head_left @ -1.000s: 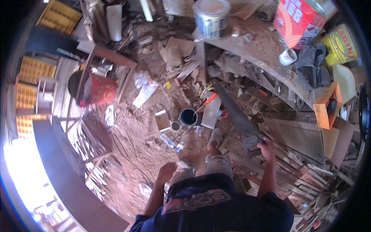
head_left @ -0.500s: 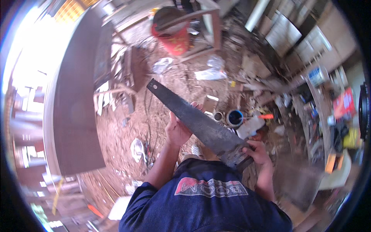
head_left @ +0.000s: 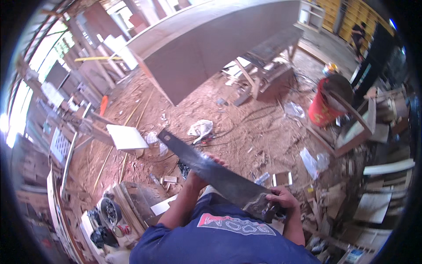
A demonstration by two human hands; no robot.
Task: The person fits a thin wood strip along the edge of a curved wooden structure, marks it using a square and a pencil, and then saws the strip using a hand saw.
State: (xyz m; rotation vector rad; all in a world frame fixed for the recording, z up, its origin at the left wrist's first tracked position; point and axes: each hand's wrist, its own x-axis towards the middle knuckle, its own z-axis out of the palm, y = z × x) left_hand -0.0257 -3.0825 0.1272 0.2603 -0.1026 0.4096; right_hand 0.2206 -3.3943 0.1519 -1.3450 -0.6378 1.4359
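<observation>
A dark-bladed handsaw lies slantwise across my front, its narrow toe up to the left and its wide heel down to the right. My right hand grips its handle, which is partly hidden beside my shirt. Under the middle of the blade is my left hand, its fingertips showing past the far edge; the palm is hidden by the steel. Both forearms are bent close to my body.
A big brown panelled box stands ahead on supports. Right of it sits a red bucket near a wooden frame. Plastic bags and scraps litter the sawdust-covered floor. A white board lies left. Another person stands far right.
My view has swung left, so the box and bucket now appear farther right. The handsaw stays in both hands at much the same slant.
</observation>
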